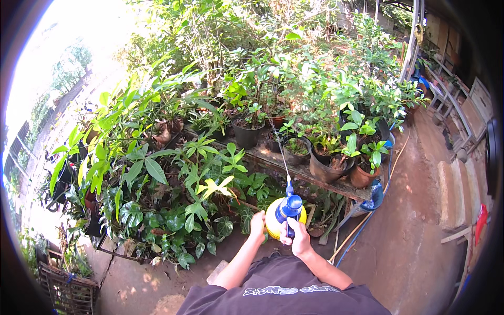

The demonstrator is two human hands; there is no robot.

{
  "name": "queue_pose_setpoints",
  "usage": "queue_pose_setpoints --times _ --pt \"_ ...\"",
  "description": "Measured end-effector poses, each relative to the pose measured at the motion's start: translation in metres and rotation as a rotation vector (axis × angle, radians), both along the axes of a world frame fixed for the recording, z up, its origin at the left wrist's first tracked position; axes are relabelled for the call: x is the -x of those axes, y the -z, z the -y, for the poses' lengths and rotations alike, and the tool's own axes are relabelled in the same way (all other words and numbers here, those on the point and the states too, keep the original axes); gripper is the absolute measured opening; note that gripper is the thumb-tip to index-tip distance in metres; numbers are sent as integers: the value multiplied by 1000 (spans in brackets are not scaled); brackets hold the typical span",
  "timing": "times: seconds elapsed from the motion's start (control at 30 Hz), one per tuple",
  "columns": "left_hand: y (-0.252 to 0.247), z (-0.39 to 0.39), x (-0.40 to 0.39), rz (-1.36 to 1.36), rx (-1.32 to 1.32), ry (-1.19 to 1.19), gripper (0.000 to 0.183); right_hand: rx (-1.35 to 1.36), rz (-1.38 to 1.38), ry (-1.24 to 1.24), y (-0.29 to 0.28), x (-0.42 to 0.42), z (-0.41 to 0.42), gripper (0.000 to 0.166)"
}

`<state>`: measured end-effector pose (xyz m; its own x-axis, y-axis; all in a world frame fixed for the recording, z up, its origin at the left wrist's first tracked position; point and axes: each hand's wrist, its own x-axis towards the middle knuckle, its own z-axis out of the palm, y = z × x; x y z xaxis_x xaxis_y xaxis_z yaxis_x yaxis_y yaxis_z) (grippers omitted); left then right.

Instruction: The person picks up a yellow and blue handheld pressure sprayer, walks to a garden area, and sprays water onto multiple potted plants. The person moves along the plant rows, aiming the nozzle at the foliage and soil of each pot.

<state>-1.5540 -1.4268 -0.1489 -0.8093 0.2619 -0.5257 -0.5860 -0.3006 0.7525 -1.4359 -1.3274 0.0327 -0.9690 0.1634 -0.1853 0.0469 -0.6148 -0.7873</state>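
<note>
A yellow pressure sprayer [271,223] with a blue pump top is held in front of my chest. My right hand [298,238] is wrapped around its dark blue handle. Against the bottle's left side rests my left hand [258,225], its fingers partly hidden by the bottle. From the blue and white nozzle [289,182] a thin stream of liquid runs up and away toward the potted plants. The stream passes between a black pot [248,133] and a smaller round pot with low green growth [296,149]. Both stand on a weathered wooden bench [262,159].
Leafy potted plants crowd the left, with monstera-like leaves [132,212] low down. At the bench's right end sit a terracotta pot [364,176] and a blue bucket [372,201]. A blue hose [356,235] runs along the dirt floor [409,236]. A slatted crate [69,289] stands lower left.
</note>
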Motion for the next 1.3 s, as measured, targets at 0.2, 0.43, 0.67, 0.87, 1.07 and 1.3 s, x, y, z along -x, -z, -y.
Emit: queue_pose_setpoints --times 0.2,0.43,0.67,0.87,1.07,1.3 --pt "-251 -33 -6 -1125 166 268 31 -129 -24 74 15 -6 -13 41" --pt "-279 -69 -17 -1842 807 673 27 -254 -20 52 13 -10 -17 44" --pt "-343 -76 -26 -1833 900 411 23 -224 -43 59 18 -3 -22 44" --pt "-295 -84 -24 -1778 950 495 21 -223 -171 67 -26 8 -30 45" --pt "-337 -78 -15 -1746 825 415 21 -236 -116 116 6 26 -28 47" --pt "-338 -85 -10 -1797 811 319 9 -229 -16 132 16 16 -29 45"
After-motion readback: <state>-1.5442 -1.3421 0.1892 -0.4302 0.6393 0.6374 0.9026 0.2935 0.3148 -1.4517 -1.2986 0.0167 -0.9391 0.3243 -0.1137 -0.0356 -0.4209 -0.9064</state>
